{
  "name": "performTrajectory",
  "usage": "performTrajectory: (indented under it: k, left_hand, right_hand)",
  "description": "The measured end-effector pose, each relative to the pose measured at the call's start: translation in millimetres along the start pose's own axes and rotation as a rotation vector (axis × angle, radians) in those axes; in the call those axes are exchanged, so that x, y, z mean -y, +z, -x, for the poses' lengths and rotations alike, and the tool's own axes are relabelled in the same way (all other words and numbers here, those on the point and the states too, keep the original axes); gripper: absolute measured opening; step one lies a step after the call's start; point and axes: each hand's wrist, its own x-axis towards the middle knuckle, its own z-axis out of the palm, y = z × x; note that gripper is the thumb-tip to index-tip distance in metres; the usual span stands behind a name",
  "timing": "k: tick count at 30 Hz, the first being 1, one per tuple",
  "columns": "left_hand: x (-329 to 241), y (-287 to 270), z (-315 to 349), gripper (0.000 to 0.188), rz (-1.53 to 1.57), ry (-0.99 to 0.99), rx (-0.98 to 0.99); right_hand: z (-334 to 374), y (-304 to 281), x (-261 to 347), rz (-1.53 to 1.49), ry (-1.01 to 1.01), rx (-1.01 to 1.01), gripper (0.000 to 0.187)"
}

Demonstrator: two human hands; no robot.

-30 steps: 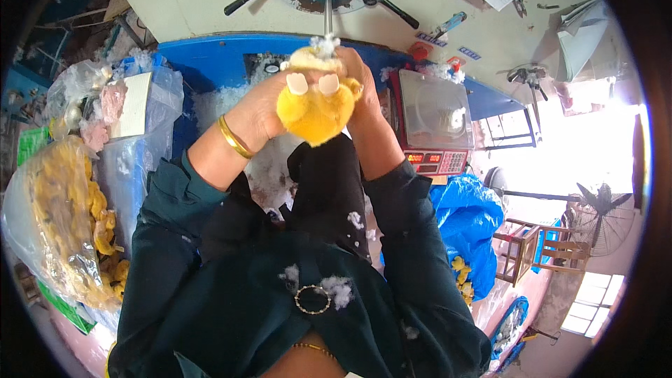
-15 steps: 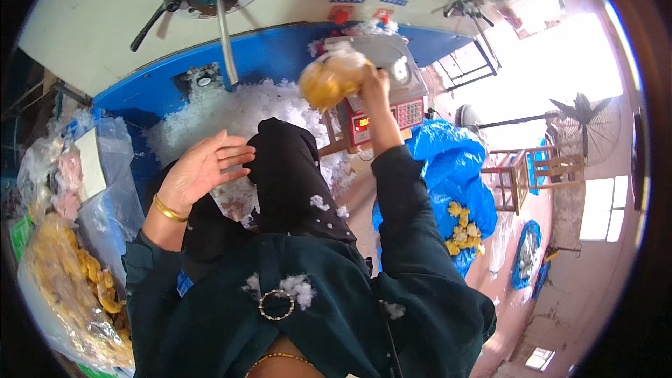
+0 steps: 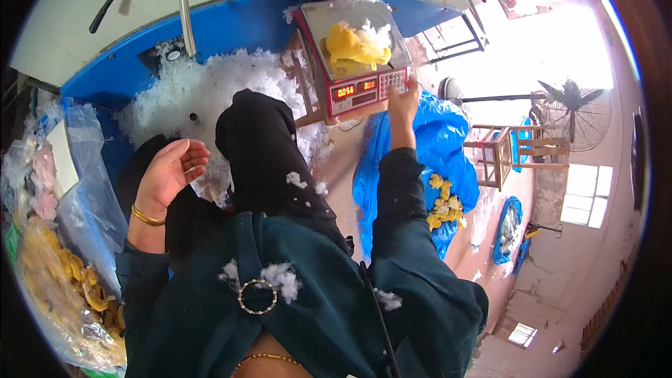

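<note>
A yellow plush toy skin (image 3: 350, 43) with white fluff on it lies on the metal pan of a red digital scale (image 3: 371, 91). The scale's red display is lit. My right hand (image 3: 404, 103) is at the scale's near right corner, beside the keypad, with nothing visible in it; its fingers look partly bent and apart. Over my lap, my left hand (image 3: 171, 171) hangs empty, palm inward, fingers loosely curved and apart. White stuffing fluff (image 3: 203, 101) is heaped in the blue trough (image 3: 231, 28) beyond my knees.
At left, a clear plastic bag (image 3: 52, 273) holds yellow pieces. Right of my arm, a blue bag (image 3: 441, 133) has several yellow toys (image 3: 444, 203) on it. A wooden stool (image 3: 493, 157), a standing fan (image 3: 572, 112) and a machine with lever handles (image 3: 183, 7) stand around.
My right hand has set the yellow plush toy skin on the scale pan, let go and drawn back to the keypad side. My left hand has shifted left and its fingers have curled more.
</note>
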Motion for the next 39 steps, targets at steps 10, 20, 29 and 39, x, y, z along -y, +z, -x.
performTrajectory:
  k: [10, 20, 29, 39]
  left_hand:
    - [13, 3, 6, 0.022, -0.047, 0.075, -0.036]
    - [17, 29, 7, 0.035, -0.367, 0.161, -0.083]
    - [27, 75, -18, 0.035, 0.170, 0.586, -0.039]
    - [36, 6, 13, 0.028, -0.151, 0.455, -0.167]
  right_hand:
    - [-69, 28, 46, 0.005, -0.474, 0.422, 0.077]
    - [48, -15, 166, -0.359, -0.417, 0.967, 0.034]
    - [165, -3, 268, -0.251, -0.888, 0.782, 0.042]
    - [113, 12, 166, -0.297, -0.794, 0.791, 0.045]
